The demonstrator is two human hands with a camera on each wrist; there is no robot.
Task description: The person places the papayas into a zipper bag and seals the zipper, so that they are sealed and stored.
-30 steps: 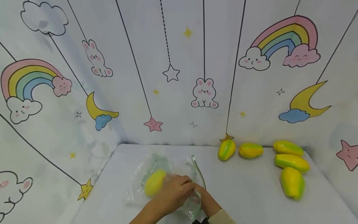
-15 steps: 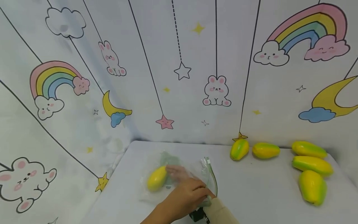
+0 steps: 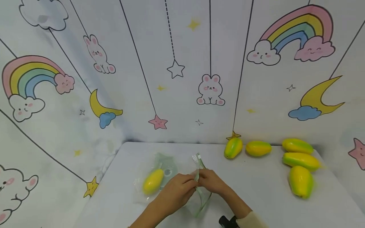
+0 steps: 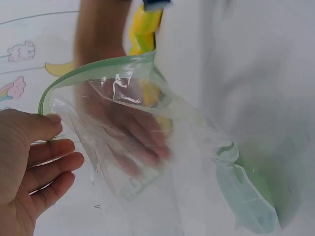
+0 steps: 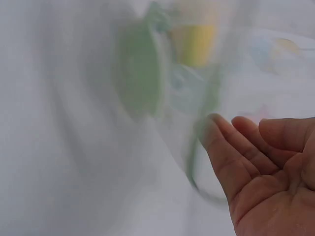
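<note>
A clear zip bag [image 3: 166, 160] with a green zip edge lies on the white table, its mouth facing right. One yellow papaya [image 3: 153, 182] rests inside it, toward the bag's left end. My left hand [image 3: 176, 193] pinches the bag's edge at the mouth; in the left wrist view the thumb of that left hand [image 4: 29, 167] presses on the green zip strip [image 4: 93, 67]. My right hand [image 3: 212, 182] is at the mouth, close to the left fingertips. In the right wrist view, the right hand [image 5: 275, 172] has extended fingers beside the zip edge, thumb apart, holding nothing.
Several yellow-green papayas sit along the back and right of the table: one papaya [image 3: 233, 148] under a printed star, another papaya [image 3: 258, 148] beside it, and a group with a front papaya [image 3: 301, 182]. A black device [image 3: 228, 221] sits at the right sleeve. Printed fabric walls [image 3: 182, 104] stand behind.
My right hand has come out of the bag, moving right to its mouth. The papaya stays inside, no longer touched. My left hand keeps hold of the bag's edge.
</note>
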